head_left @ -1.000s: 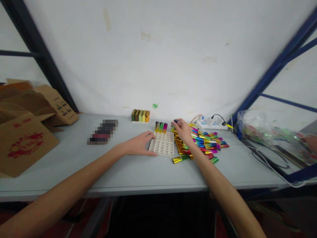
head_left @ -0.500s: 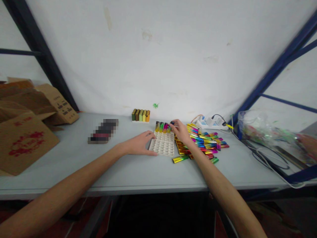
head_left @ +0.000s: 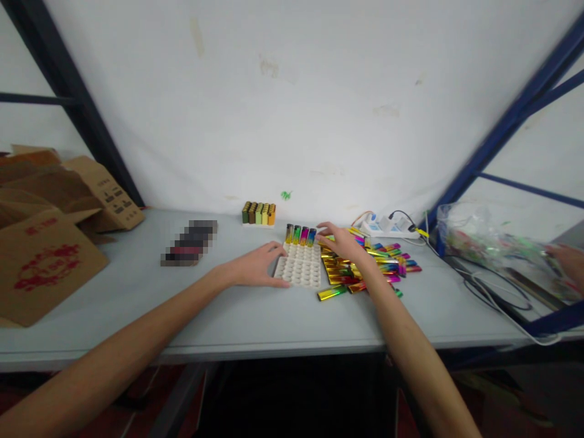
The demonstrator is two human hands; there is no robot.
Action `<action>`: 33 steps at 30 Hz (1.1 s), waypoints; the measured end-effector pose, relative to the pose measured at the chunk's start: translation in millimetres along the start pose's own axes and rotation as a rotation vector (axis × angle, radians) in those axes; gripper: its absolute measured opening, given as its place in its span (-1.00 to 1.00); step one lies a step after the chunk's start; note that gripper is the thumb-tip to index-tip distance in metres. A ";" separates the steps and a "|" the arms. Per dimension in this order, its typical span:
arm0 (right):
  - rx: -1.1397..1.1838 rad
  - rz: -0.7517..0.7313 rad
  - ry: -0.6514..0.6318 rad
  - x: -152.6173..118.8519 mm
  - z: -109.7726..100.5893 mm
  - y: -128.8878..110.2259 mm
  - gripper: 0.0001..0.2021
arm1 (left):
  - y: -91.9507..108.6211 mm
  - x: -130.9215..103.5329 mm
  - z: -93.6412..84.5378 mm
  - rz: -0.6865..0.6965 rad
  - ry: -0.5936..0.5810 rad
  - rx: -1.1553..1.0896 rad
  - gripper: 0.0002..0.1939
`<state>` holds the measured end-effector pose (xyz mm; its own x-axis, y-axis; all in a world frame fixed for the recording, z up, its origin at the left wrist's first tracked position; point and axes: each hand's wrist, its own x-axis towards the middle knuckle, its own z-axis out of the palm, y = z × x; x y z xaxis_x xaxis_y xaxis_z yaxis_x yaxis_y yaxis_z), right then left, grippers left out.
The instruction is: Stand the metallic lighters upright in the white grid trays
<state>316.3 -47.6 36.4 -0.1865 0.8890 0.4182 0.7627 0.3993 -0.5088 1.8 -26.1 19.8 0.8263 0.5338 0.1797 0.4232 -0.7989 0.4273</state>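
A white tray (head_left: 298, 267) with rows of round pockets lies on the table. Along its far row stand several shiny lighters (head_left: 304, 236) in metallic colours. My left hand (head_left: 260, 264) grips the tray's left side, thumb at the near edge and fingers at the far part. To the right of the tray, a loose heap of metallic lighters (head_left: 337, 271) lies on its side. Over the left part of that heap is my right hand (head_left: 342, 242), its fingers bent but apart, with nothing seen in them. The heap directly beneath that hand is hidden.
A full block of lighters (head_left: 258, 214) stands by the wall. Cardboard boxes (head_left: 59, 261) are on the left, near a pixelated dark item (head_left: 189, 243). Behind the heap sits a white power strip (head_left: 387, 227). Another person's hand (head_left: 568, 258) shows at the far right by plastic bags (head_left: 479, 237).
My right hand has let go of a lighter in the tray's far row and moved right, toward the heap. My left hand stays on the tray.
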 end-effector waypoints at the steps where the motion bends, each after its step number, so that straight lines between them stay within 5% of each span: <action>1: -0.046 0.023 0.008 -0.8 -5.9 4.9 -0.80 | 0.5 0.0 -0.2 0.003 0.003 0.000 -0.22; 4: -0.221 0.103 0.002 -1.8 -20.6 20.9 -0.89 | 1.2 0.2 -0.1 0.000 0.003 -0.003 -0.22; 8: -0.350 0.170 -0.168 -2.8 -34.7 34.7 -0.93 | -0.5 0.7 1.2 -0.001 0.002 0.003 -0.20; 12: -0.342 0.175 -0.322 -6.4 -47.2 37.6 -0.80 | -2.3 0.7 2.3 -0.004 -0.005 0.008 -0.19; 18: -0.291 0.169 -0.350 -8.4 -47.9 33.1 -0.76 | -1.6 0.4 1.6 -0.011 -0.013 -0.001 -0.20; 27: -0.322 0.147 -0.298 -4.6 -35.5 26.2 -0.86 | -2.5 0.5 1.8 0.004 0.001 0.012 -0.20; 33: -0.072 0.111 0.009 -2.9 -39.2 22.6 -0.80 | -1.4 0.5 0.9 -0.005 -0.007 0.015 -0.20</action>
<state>358.4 -49.9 53.2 -0.0933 0.9245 0.3697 0.8208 0.2816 -0.4969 1.9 -25.0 18.4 0.8267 0.5361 0.1711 0.4331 -0.8002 0.4148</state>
